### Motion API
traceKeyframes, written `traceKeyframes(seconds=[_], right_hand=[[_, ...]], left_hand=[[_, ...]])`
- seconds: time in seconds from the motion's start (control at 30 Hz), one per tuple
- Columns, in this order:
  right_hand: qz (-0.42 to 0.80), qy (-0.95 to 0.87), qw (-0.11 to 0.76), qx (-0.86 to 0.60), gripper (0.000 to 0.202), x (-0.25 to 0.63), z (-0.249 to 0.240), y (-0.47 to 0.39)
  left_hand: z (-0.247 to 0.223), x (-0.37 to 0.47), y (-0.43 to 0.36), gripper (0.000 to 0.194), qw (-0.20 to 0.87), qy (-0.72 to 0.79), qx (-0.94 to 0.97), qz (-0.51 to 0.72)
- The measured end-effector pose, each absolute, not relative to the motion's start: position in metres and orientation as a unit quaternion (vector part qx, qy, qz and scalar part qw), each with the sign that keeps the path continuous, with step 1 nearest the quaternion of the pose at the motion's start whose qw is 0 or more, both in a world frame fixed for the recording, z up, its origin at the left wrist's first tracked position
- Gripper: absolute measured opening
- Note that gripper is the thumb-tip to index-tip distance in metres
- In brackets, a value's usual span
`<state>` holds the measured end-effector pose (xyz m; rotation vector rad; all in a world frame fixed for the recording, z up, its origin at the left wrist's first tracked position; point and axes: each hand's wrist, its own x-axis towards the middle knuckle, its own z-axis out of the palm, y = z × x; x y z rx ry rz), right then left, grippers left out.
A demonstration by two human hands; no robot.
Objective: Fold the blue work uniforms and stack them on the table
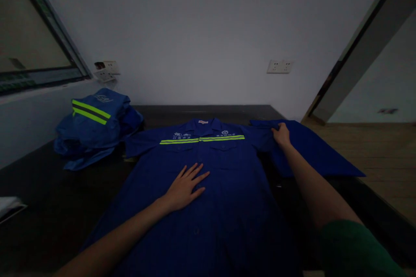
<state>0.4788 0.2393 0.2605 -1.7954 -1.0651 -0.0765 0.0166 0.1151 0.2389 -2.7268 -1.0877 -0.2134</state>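
A dark blue short-sleeved work shirt point(227, 181) lies spread face up, its collar toward the wall. Across its chest runs a yellow-green reflective stripe, with white printing above. My left hand point(186, 187) rests flat on the shirt's front, fingers spread, near the button line. At the end of the sleeve on the right, my right hand point(281, 134) pinches the shirt's fabric between thumb and fingers. Beneath and beyond that hand lies a flat piece of blue cloth point(312, 151), partly covered by the sleeve and my arm.
A heap of blue garments point(97, 127) with a reflective stripe sits on the dark table point(156, 112) at the left. White papers point(11, 207) lie at the left edge. The wall behind carries sockets point(280, 67). Wooden floor point(386, 151) shows at right.
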Motion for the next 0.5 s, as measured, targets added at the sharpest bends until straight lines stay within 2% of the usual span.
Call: traceKeyframes(seconds=[0.1,0.23,0.33,0.43,0.5], right_hand=[[-0.038,-0.419,0.509,-0.751,0.043,0.483,0.263,0.234],[-0.007,-0.440,0.425,-0.791,0.054,0.480,0.252,0.226],[-0.083,-0.462,0.437,-0.768,0.058,0.468,0.247,0.216],[-0.134,-0.514,0.480,-0.698,0.043,0.449,0.249,0.190],[-0.085,-0.576,0.495,-0.646,0.030,0.435,0.248,0.155]], left_hand=[[0.240,0.017,0.115,0.054,0.097,-0.371,-0.921,-0.068],[0.243,0.017,0.113,0.053,0.082,-0.374,-0.921,-0.070],[0.243,0.017,0.114,0.053,0.057,-0.374,-0.922,-0.084],[0.247,0.017,0.113,0.049,0.026,-0.373,-0.920,-0.119],[0.255,0.014,0.107,0.045,0.005,-0.371,-0.917,-0.147]])
